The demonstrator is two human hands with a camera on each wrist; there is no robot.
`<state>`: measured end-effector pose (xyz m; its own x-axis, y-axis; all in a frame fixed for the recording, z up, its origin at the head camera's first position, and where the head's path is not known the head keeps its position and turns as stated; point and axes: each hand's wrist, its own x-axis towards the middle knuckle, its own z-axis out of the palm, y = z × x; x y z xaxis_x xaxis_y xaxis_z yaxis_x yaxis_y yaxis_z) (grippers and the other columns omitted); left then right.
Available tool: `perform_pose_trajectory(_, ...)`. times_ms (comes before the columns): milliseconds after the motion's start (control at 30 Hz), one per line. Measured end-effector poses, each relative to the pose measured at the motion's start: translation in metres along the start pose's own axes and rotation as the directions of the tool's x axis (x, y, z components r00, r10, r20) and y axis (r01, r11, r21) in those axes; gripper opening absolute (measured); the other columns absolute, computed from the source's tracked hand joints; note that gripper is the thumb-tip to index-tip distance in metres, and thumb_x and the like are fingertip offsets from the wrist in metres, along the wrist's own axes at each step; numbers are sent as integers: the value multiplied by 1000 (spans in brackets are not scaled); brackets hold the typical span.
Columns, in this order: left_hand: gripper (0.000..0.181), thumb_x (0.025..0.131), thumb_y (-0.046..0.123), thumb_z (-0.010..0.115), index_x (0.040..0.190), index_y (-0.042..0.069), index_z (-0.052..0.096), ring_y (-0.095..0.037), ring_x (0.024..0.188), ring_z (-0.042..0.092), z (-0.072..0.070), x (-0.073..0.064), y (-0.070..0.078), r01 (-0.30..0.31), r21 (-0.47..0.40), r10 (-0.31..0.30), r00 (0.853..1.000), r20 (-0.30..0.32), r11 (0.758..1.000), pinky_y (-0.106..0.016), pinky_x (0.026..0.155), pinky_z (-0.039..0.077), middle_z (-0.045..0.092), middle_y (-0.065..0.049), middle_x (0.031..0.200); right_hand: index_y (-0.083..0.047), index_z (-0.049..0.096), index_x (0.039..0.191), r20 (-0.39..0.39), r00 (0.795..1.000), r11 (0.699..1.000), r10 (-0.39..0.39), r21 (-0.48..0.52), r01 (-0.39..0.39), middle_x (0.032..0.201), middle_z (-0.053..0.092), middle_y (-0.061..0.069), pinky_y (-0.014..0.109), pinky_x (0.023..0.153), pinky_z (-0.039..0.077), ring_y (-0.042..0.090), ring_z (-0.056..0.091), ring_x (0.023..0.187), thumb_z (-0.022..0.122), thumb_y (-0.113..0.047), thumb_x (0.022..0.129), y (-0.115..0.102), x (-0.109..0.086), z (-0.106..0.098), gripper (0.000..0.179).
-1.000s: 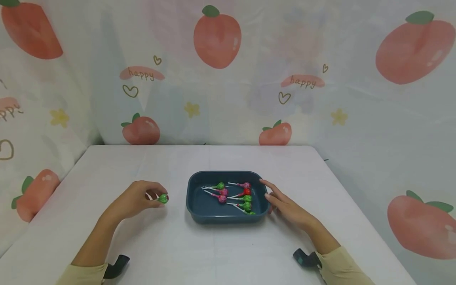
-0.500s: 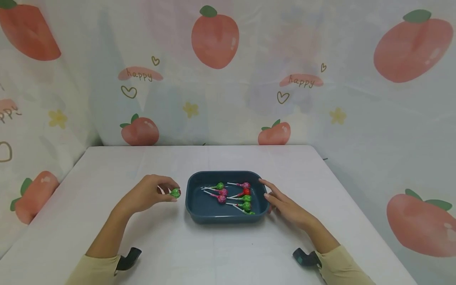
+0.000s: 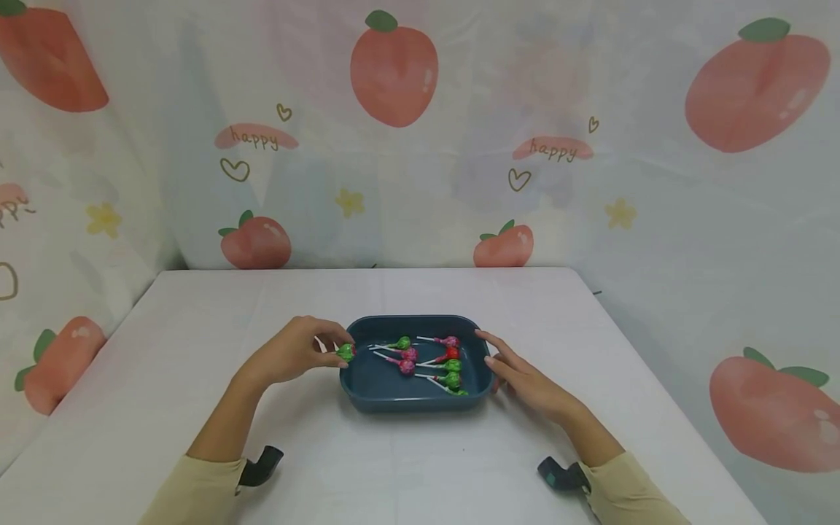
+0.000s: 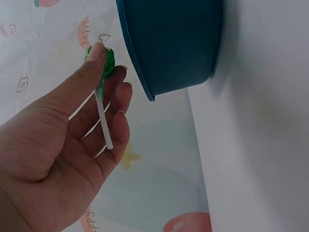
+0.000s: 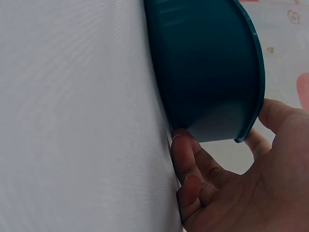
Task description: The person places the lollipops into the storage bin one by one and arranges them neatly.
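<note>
My left hand (image 3: 298, 350) pinches a green-wrapped lollipop (image 3: 345, 352) between thumb and fingers, level with the left end of a dark blue tray (image 3: 407, 403). In the left wrist view, the lollipop's white stick (image 4: 104, 123) points down across the fingers, and the tray wall (image 4: 176, 53) is close by. Inside the tray lie several lollipops in green, pink and red wrappers, among them a red one (image 3: 452, 353) and a pink one (image 3: 407, 367). My right hand (image 3: 525, 375) rests against the tray's right end, thumb at the rim and fingertips low on the outer wall (image 5: 207, 72).
The tray stands on a white-covered table (image 3: 394, 467). Behind and at both sides hangs a pale cloth (image 3: 426, 182) printed with peaches, hearts and stars. A dark device (image 3: 261, 467) sits at the left wrist, another device (image 3: 563, 474) at the right.
My left hand has moved right with the lollipop, from the bare table up to the tray's left rim. The right hand keeps its place at the tray.
</note>
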<state>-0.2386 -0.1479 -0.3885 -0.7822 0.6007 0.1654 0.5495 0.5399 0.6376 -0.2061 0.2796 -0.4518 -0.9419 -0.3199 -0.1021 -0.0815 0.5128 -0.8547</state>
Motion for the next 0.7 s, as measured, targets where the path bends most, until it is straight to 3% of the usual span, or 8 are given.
perform_pose_trajectory(500,29,86,12,86,114,12,77,-14,89,63,18,24,11,15,-13,-15,999,40,1000,-32,78,55,70,9,93,-39,26,162,-1,1000,1000,-3,0,3,94,59,13,40,79,43,29,55,91,42,-45,111,-2,0,1,53)
perform_pose_trajectory(700,30,87,11,85,116,11,77,-16,98,66,24,31,17,7,-27,-5,998,61,1000,-37,88,56,72,6,103,-34,25,163,6,1000,1000,-15,-1,15,95,59,13,41,79,43,30,55,92,42,-41,112,-2,-1,0,54)
